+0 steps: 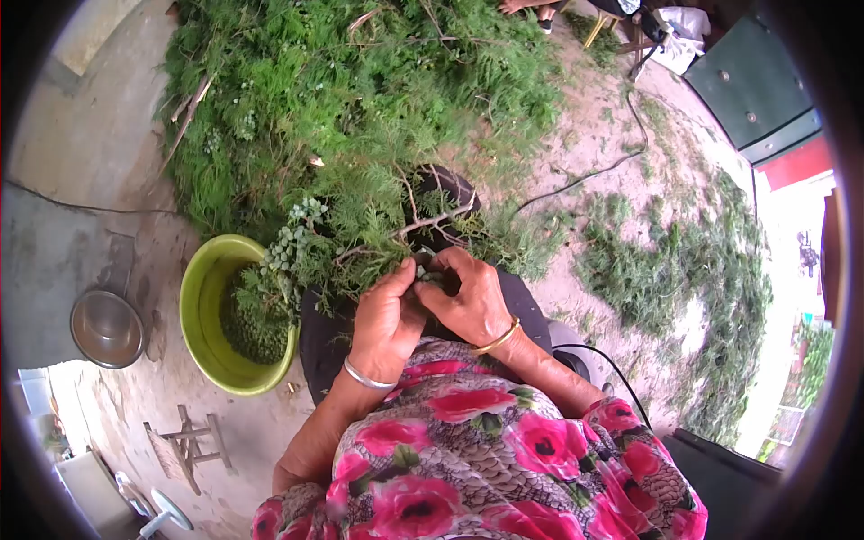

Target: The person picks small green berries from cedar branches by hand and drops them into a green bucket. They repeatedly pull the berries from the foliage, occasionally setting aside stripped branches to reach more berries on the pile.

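Observation:
My left hand (385,322) and my right hand (472,301) meet over my lap with their fingertips close together. A leafy conifer branch (423,220) with flat green sprays lies across my knees, and its near end runs into my left hand's closed fingers. My right thumb and fingers pinch at small pale-green cones (427,273), partly hidden by the fingers. Left of my hands, a cluster of bluish-green cones (290,245) hangs on the branch over the rim of a lime-green bucket (200,310). Many small green cones (256,333) lie inside the bucket.
A big heap of cut conifer branches (342,99) lies ahead. More sprigs (675,279) cover the floor on the right, near a black cable (585,180). A metal bowl (106,328) and a small wooden stool (187,447) stand left. Another person's hand (517,5) shows at the top.

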Action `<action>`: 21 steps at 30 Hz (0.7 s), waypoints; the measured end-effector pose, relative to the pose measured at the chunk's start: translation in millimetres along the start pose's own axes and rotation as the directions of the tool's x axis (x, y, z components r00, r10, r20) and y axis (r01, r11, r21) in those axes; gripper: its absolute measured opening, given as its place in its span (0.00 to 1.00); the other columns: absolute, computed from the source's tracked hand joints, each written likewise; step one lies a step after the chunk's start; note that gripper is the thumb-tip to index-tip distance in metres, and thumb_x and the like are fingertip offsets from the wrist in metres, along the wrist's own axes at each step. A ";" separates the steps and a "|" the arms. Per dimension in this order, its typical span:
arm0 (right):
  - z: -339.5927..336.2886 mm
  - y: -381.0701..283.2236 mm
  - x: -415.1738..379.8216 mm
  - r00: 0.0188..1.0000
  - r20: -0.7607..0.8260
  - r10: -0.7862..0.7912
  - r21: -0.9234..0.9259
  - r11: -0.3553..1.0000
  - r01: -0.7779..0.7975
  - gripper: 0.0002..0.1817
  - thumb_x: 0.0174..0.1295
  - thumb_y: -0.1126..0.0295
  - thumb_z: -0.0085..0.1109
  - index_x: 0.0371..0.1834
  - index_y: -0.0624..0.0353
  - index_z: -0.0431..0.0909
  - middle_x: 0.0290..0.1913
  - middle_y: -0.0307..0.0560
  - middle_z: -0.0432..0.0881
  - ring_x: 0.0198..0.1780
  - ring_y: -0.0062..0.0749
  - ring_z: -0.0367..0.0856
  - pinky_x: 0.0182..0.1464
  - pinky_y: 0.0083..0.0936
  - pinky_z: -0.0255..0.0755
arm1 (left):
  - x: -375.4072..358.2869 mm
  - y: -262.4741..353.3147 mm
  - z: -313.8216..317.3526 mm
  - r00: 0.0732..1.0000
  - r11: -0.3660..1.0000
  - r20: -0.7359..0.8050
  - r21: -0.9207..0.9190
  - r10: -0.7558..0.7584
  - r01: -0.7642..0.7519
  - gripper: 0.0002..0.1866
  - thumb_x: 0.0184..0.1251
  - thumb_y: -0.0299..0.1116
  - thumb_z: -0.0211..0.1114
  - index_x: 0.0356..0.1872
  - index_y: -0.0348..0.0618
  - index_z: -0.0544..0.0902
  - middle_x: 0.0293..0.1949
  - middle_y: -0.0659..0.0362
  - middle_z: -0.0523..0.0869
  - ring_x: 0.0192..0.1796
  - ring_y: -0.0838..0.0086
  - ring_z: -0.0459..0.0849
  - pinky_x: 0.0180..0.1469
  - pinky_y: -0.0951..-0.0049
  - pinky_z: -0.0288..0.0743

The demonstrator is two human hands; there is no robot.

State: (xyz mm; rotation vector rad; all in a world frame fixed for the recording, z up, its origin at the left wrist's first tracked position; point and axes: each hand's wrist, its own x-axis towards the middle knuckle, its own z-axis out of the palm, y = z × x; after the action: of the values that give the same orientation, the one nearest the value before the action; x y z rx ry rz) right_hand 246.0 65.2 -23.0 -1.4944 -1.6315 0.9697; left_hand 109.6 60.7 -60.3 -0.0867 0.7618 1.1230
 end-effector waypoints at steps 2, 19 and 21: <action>0.8 -0.4 0.1 0.999 0.012 0.036 0.094 0.995 -0.037 0.14 0.49 0.71 0.66 0.36 0.67 0.77 0.27 0.52 0.82 0.28 0.32 0.82 0.33 0.27 0.75 | 2.0 2.2 -0.8 0.999 0.999 -0.018 -0.013 -0.050 0.049 0.12 0.68 0.35 0.62 0.45 0.39 0.80 0.40 0.55 0.84 0.43 0.70 0.82 0.49 0.66 0.78; -9.1 7.1 -9.8 0.885 0.236 0.401 0.733 0.525 -0.433 0.10 0.63 0.73 0.58 0.43 0.70 0.76 0.31 0.46 0.82 0.23 0.19 0.75 0.24 0.17 0.69 | -0.2 6.1 -0.1 0.964 0.964 0.259 -0.238 -0.059 0.122 0.14 0.72 0.36 0.56 0.44 0.33 0.79 0.51 0.45 0.82 0.57 0.57 0.79 0.58 0.55 0.74; -1.3 6.0 -10.8 0.947 0.165 0.274 0.611 0.726 -0.317 0.14 0.62 0.70 0.62 0.43 0.71 0.76 0.30 0.45 0.82 0.21 0.18 0.73 0.23 0.16 0.68 | -1.5 4.5 1.3 0.975 0.971 0.212 -0.211 -0.064 0.110 0.13 0.72 0.35 0.56 0.44 0.34 0.80 0.52 0.45 0.82 0.57 0.58 0.79 0.57 0.57 0.74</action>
State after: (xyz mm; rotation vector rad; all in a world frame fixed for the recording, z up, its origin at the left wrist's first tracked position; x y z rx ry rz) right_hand 250.8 54.9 -27.8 -1.2568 -0.9417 1.5729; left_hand 106.2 62.1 -57.1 -0.1891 0.4440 1.1101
